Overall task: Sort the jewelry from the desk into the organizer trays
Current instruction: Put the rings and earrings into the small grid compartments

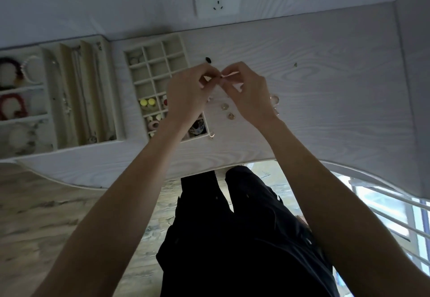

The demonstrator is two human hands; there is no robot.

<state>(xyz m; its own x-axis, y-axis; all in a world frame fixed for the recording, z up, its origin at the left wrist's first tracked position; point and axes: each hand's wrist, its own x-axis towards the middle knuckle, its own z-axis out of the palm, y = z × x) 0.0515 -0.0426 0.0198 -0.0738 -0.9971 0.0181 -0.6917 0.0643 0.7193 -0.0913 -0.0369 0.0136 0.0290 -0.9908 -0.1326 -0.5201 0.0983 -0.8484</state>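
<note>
Both hands are up over the white desk (325,68), close together, and they pinch one tiny pale thing (229,75) between them. The left hand (188,92) has its fingers curled, with fingertips on one end of the thing. The right hand (246,92) pinches the other end, and a thin pink bit sticks out past its fingers. It is too small to tell what kind of jewelry it is. Under the hands, a few small round pieces (225,106) lie loose on the desk, and a ring (211,135) sits near the desk's front edge. A small black piece (208,59) lies farther back. Just left of the hands is a tray with many little boxes (160,64); some hold yellow and pink bits. Farther left is a tray with long slots (76,92) holding chains, and at the far left a tray (23,87) with dark and red bracelets.
</note>
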